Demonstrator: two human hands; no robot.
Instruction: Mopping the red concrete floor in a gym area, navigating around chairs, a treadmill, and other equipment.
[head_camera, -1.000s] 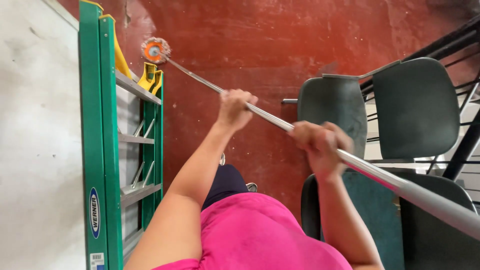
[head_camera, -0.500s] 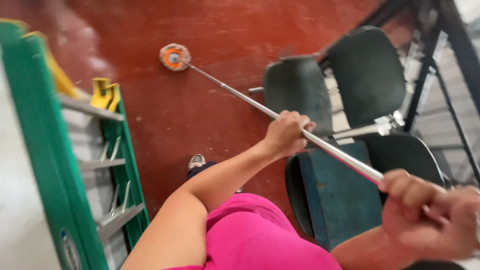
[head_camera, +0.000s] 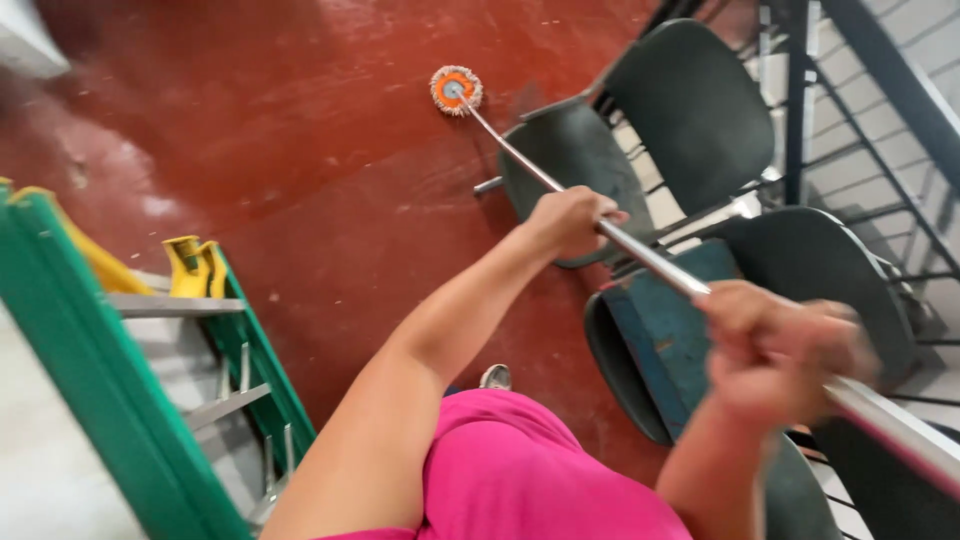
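Mop (head_camera: 455, 90) sits head-down on the red floor (head_camera: 300, 150), just beside a dark chair (head_camera: 570, 160); its metal pole (head_camera: 640, 250) slants up toward the camera; left hand (head_camera: 570, 218) wrapped tight around the pole midway, right hand (head_camera: 780, 350) clamped higher up, blurry; green ladder (head_camera: 110, 400) off left.

Utility stairwell area: red painted concrete floor (head_camera: 300, 180), green stepladder (head_camera: 120, 400) left of stacked dark plastic chairs (head_camera: 690, 110), metal stair railing (head_camera: 800, 90) beyond

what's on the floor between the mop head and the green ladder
In the head view, only bare red floor lies between the mop head and the green ladder; it looks glossy, with pale worn patches.
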